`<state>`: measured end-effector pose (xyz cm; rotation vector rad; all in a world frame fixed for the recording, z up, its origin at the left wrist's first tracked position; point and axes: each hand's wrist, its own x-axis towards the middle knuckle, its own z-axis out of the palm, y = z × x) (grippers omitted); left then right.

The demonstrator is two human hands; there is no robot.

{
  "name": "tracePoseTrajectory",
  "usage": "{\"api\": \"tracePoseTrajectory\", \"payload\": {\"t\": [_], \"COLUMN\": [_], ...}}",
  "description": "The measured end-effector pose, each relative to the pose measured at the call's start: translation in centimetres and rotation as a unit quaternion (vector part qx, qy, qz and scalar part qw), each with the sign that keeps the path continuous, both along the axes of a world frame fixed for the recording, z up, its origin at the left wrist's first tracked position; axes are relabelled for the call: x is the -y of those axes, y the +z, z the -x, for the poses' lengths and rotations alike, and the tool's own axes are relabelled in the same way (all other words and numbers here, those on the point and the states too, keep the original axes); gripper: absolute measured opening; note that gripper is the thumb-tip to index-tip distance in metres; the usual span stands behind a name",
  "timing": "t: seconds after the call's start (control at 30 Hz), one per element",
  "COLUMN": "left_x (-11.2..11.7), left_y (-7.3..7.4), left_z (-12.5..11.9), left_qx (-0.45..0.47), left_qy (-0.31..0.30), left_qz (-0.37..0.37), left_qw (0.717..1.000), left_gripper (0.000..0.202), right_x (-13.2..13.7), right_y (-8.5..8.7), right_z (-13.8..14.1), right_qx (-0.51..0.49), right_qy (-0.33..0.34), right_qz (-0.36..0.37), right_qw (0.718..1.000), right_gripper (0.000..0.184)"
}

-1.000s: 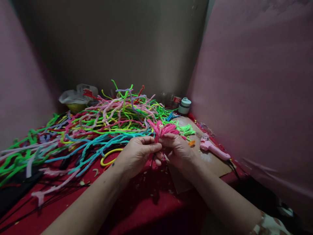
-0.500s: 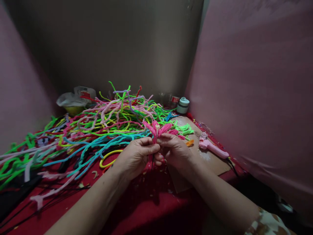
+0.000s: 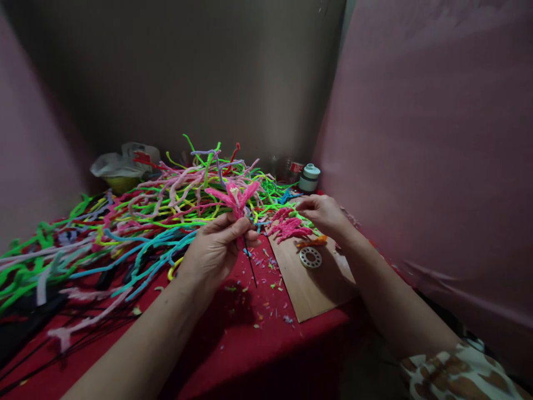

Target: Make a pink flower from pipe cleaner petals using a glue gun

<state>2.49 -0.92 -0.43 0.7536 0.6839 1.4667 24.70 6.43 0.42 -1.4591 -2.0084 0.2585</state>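
Note:
My left hand (image 3: 220, 241) is closed around the base of a pink pipe-cleaner flower (image 3: 235, 195) with pale stamens at its centre. The flower's thin dark stem (image 3: 251, 266) slants down below my fingers. Over the cardboard, my right hand (image 3: 323, 214) has its fingers pinched together at the green pipe-cleaner pieces (image 3: 307, 223); whether a piece is between the fingertips is hidden. Just left of that hand lie pink pipe-cleaner petals (image 3: 290, 229). Nearer to me are an orange piece (image 3: 314, 241) and a white spool with holes (image 3: 310, 257).
A big heap of coloured pipe cleaners (image 3: 175, 194) covers the left and back of the red cloth (image 3: 250, 344). The cardboard sheet (image 3: 312, 291) lies at right. A pale bottle (image 3: 308, 178) stands behind, a bag-covered bowl (image 3: 121, 180) back left. Pink sheets hang both sides.
My right hand has left the flower and moved right, to the green pieces. My left hand has shifted left and up with the flower. The pink glue gun is now hidden behind my right arm.

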Motion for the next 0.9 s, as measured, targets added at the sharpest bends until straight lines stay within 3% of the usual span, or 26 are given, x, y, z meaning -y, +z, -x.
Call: {"api": "tracePoseTrajectory", "payload": {"t": [0.1,0.43,0.67,0.9], "left_x": [0.0,-0.2,-0.4,-0.5], "left_y": [-0.3,-0.6,-0.9,-1.0], "left_z": [0.0,0.3,0.1,0.0], "left_qx": [-0.011,-0.053,-0.053,-0.046], "left_qy": [-0.008,-0.013,-0.010,-0.012], "left_qz": [-0.003,-0.009,0.000,0.005], "left_qw": [1.000,0.998,0.999,0.999], "left_gripper": [0.019,0.017,0.017,0.017], "right_x": [-1.1,-0.3,-0.6,-1.1], "right_y": [-1.0,-2.8,-2.9,-3.2], "right_z": [-0.2,-0.3,-0.1,0.0], "right_qx": [0.146,0.217,0.187,0.075], "right_qy": [-0.015,-0.036,-0.037,-0.014], "right_qz": [0.001,0.044,0.037,0.004], "right_qw": [0.989,0.975,0.981,0.997], "right_gripper": [0.017,0.017,0.012,0.012]}}
